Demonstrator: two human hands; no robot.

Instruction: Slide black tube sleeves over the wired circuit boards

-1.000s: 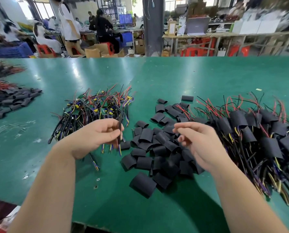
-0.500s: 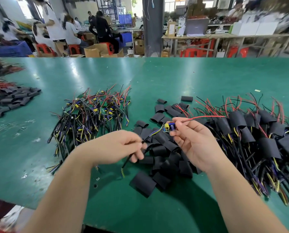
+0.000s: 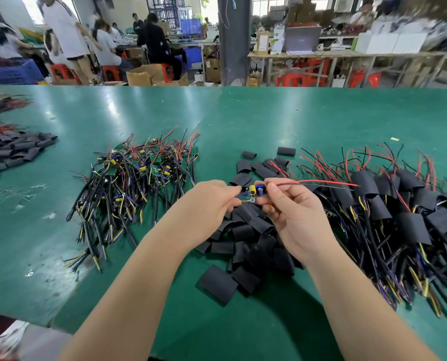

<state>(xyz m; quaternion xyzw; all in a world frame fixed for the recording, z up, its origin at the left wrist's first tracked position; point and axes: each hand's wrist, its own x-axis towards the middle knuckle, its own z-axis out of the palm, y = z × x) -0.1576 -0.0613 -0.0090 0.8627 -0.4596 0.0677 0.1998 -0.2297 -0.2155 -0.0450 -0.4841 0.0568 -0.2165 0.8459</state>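
Fingers (image 3: 277, 190) of the right hand (image 3: 295, 214) and of the left hand (image 3: 212, 201) pinch one bare circuit board (image 3: 256, 191) by its ends, above the middle of the green table (image 3: 295, 113). On the right lies the biggest heap, sleeved boards (image 3: 399, 217), already done and too tangled to count. On the left is a smaller heap of bare boards (image 3: 134, 178), seemingly dozens still to do. Between them, under the hands, lie roughly thirty loose sleeves (image 3: 243, 243). The held board has no sleeve yet, and its two wires (image 3: 321, 181) point right.
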